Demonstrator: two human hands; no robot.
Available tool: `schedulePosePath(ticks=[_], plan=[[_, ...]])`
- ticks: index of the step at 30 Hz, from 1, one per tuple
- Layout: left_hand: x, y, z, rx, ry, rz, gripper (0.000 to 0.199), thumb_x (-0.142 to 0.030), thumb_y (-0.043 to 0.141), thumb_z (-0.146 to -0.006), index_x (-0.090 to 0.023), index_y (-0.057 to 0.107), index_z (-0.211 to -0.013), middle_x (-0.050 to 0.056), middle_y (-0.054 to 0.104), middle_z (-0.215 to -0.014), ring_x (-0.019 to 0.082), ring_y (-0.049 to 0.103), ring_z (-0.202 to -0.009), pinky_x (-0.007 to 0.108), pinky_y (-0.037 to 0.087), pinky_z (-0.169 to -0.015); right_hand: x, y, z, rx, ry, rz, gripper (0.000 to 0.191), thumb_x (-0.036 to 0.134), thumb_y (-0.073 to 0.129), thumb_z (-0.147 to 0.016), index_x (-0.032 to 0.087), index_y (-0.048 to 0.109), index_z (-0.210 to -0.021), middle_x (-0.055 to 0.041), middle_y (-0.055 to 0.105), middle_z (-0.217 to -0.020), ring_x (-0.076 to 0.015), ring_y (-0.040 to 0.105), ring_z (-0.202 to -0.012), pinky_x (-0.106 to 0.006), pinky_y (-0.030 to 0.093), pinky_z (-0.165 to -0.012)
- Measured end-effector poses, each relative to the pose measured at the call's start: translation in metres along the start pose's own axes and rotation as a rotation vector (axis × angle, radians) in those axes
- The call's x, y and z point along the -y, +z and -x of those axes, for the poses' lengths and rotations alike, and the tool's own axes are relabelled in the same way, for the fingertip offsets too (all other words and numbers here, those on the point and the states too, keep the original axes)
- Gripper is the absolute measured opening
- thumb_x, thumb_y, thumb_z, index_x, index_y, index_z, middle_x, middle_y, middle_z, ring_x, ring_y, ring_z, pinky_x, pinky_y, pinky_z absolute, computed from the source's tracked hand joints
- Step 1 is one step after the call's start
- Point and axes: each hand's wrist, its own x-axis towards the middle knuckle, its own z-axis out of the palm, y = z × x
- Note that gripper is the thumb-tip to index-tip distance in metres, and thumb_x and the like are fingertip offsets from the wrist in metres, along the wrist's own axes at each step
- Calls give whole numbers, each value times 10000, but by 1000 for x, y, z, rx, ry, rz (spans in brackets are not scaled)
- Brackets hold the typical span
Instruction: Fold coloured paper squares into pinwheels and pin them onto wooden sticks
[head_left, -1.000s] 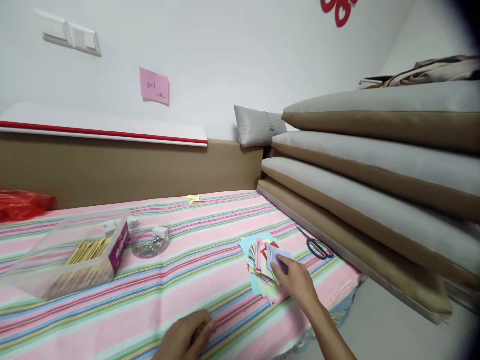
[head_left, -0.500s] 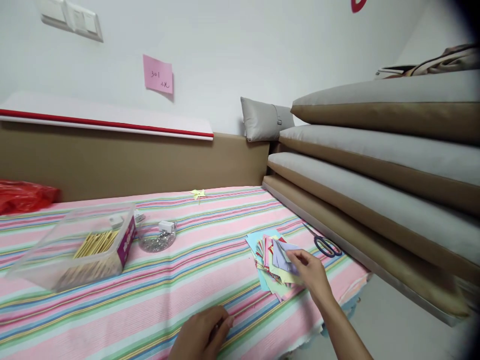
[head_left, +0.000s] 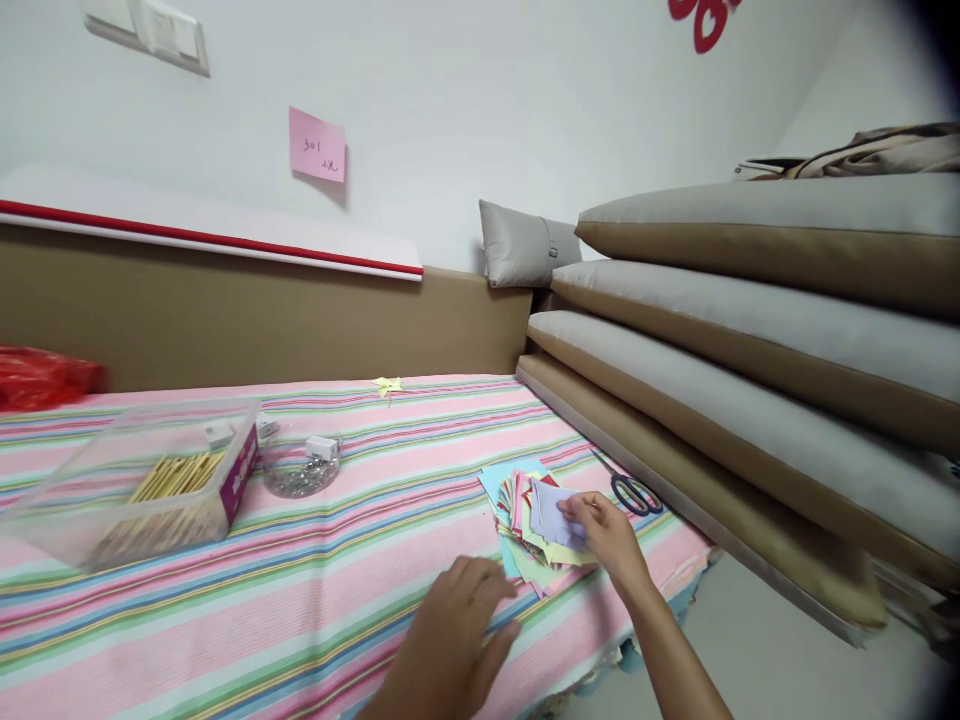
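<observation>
Pinched between the thumb and fingers of my right hand (head_left: 609, 540) is a lavender piece of paper (head_left: 553, 515). It lies over a loose pile of colored paper pieces (head_left: 519, 503) in pink, red, yellow and green, with light blue sheets underneath. My left hand (head_left: 454, 640) hovers left of the pile and nearer to me, fingers apart and holding nothing. Just beyond my right hand, dark-handled scissors (head_left: 634, 493) rest on the striped cloth (head_left: 360, 560).
At left stands a clear plastic box (head_left: 120, 520) with wooden sticks (head_left: 176, 477). Beside it sits a round clear container (head_left: 302, 477) of small metal pieces. A yellow paper pinwheel (head_left: 388, 385) lies at the back. Stacked cushions (head_left: 712, 330) border the right side.
My left hand has risen, opened and moved right toward the paper pile. In my right hand the lavender paper now shows flatter and more fully. The view has shifted slightly.
</observation>
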Motion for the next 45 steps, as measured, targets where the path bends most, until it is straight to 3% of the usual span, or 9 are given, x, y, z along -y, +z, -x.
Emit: schedulePosePath(ticks=[3,6,12,17,21,29,35,40,45], plan=[[-9,26,-48,-10,-5,-207,362,-299,537,-941,-222,541,-1295,98,586,-1351,278,529,-1224,422,466,-989,0,-1,3,3,-92,158,393,546,704,-707,198,699,-891,-121,754,-976,-318,677,-943,-450,492,-890],[2,57,-87,-14,-40,-273,439,-167,502,-911,-118,518,-1347,179,531,-1430,334,462,-1329,508,390,-1082,-1,2,7,1,-154,282,458,460,796,-621,185,733,-983,-148,735,-1042,-375,633,-1019,-516,441,-948],[35,89,-96,-20,-68,-317,479,-136,446,-917,-89,486,-1392,176,533,-1446,317,464,-1350,518,360,-1111,-7,7,8,52,-254,329,412,368,764,-690,242,747,-1082,-98,730,-1137,-337,631,-1083,-478,422,-1013],[43,90,-88,-48,-36,-312,495,-218,446,-962,-153,423,-1451,119,499,-1492,256,430,-1382,460,341,-1132,-13,4,2,36,-224,262,248,396,654,-803,246,776,-957,-86,760,-1058,-304,677,-1016,-448,477,-957],[37,88,-91,-76,-27,-316,478,-256,453,-978,-151,428,-1443,143,506,-1477,276,435,-1368,495,352,-1108,-17,0,-2,29,-169,197,268,438,610,-826,232,779,-853,-83,778,-957,-298,703,-930,-429,512,-892],[26,76,-102,-104,39,-342,330,-266,509,-945,-215,580,-1263,153,521,-1391,329,405,-1338,569,302,-1086,-14,-19,5,164,-121,90,466,543,443,-949,223,720,-1146,-79,736,-1160,-267,671,-1089,-394,511,-944],[32,70,-109,-28,163,-359,359,-229,494,-940,-225,562,-1292,95,582,-1343,308,439,-1292,528,282,-1100,-10,-21,12,172,-161,109,637,453,824,-662,252,670,-1247,-88,683,-1268,-307,620,-1171,-446,474,-1012],[36,69,-113,3,191,-380,468,-272,472,-953,-277,463,-1421,79,587,-1342,327,429,-1294,554,264,-1086,-8,-17,10,94,-198,114,360,386,651,-825,248,729,-1148,-80,729,-1170,-296,650,-1109,-455,453,-1027],[37,69,-118,20,191,-388,511,-347,531,-930,-292,460,-1433,104,577,-1337,347,431,-1278,592,241,-1084,-8,-17,7,29,-166,67,318,449,592,-872,243,751,-1055,-75,757,-1078,-290,691,-1000,-408,520,-916]])
